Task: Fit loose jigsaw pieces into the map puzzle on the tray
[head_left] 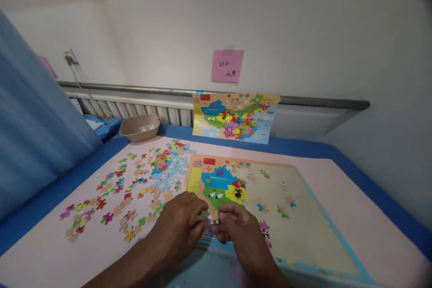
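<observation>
A partly filled jigsaw puzzle (219,182) lies in its frame, with a map showing blue, green and yellow regions joined at the left. Over its lower left part, my left hand (184,218) is curled with thumb and forefinger close together; whatever is between them is hidden. My right hand (241,229) pinches a small puzzle piece (215,222) just beside the left fingertips. Several loose pieces, such as a green one (282,211) and a pink one with a panda pattern (265,234), rest on the bare board to the right.
Many loose puzzle pieces (165,166) are spread on the pale pink table surface (37,247) at left. Behind stand a beige basin (140,128) and a printed reference map (236,117) leaning by a metal rail (324,102). A blue curtain (37,130) hangs at far left.
</observation>
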`<state>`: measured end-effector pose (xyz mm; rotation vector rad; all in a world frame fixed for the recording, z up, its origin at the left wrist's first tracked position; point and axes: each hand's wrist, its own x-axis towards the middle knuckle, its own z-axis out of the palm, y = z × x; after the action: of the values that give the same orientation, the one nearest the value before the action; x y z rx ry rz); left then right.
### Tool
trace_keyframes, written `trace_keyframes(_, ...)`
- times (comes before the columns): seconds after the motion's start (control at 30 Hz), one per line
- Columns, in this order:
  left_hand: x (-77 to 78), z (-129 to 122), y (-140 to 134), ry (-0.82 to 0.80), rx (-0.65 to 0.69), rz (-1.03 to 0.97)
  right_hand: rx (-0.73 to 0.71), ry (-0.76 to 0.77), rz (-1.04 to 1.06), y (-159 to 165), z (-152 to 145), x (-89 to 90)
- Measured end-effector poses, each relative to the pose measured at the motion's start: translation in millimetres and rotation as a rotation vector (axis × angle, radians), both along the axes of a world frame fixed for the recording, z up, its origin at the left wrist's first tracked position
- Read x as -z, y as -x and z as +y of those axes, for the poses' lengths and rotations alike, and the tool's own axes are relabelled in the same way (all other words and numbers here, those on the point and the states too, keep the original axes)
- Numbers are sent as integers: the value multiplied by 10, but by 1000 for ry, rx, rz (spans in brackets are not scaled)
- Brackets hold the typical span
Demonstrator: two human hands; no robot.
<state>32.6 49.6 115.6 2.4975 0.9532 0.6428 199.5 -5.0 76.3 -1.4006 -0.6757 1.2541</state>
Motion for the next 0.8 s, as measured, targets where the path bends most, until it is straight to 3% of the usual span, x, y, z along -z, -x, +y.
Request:
trace_keyframes(0.2, 132, 76, -184, -45, 39, 10, 63, -28, 64, -89, 16, 52)
trace_keyframes(0.37, 121, 107, -256, -3, 42, 19, 46, -47, 56, -152, 51, 57)
trace_keyframes(0.63, 134, 200, -361, 23, 5, 44, 26, -102, 55, -186, 81, 208)
trace_keyframes(0.8, 39, 551, -513, 171, -61, 90, 128, -224, -160, -553, 123, 33)
